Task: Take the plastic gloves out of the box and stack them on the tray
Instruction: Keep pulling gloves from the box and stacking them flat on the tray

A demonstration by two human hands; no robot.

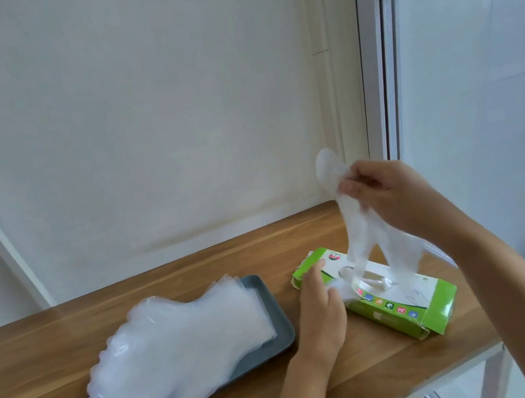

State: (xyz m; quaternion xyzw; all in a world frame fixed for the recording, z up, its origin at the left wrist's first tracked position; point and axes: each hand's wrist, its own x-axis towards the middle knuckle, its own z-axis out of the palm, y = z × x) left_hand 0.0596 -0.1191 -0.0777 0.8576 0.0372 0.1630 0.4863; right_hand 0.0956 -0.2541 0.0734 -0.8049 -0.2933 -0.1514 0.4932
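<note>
1. The green and white box (401,307) lies flat on the wooden table (197,272), with its oval opening facing up.
2. The left hand (321,307) is down on the box's left end, fingers straight and held close together, pressing on the cardboard top.
3. The right hand (389,198) is raised above the box, thumb and fingertips pinching a clear plastic glove (361,234) near its upper end.
4. That glove hangs stretched from the pinch down to the box. Its lower part splits into two strands that reach the opening, and a rounded flap pokes up above the pinching fingers.
5. Just left of the box sits the grey tray (275,314), near the left wrist and not touching the box.
6. On the tray lies a stack of gloves (181,344), flat and fanned. The finger ends spill over the tray edge farthest from the box, while the cuff ends lie at the tray end nearer the wall.
7. Behind the box rises a pale wall (136,115), and right of the box stands a window frame (382,74).
</note>
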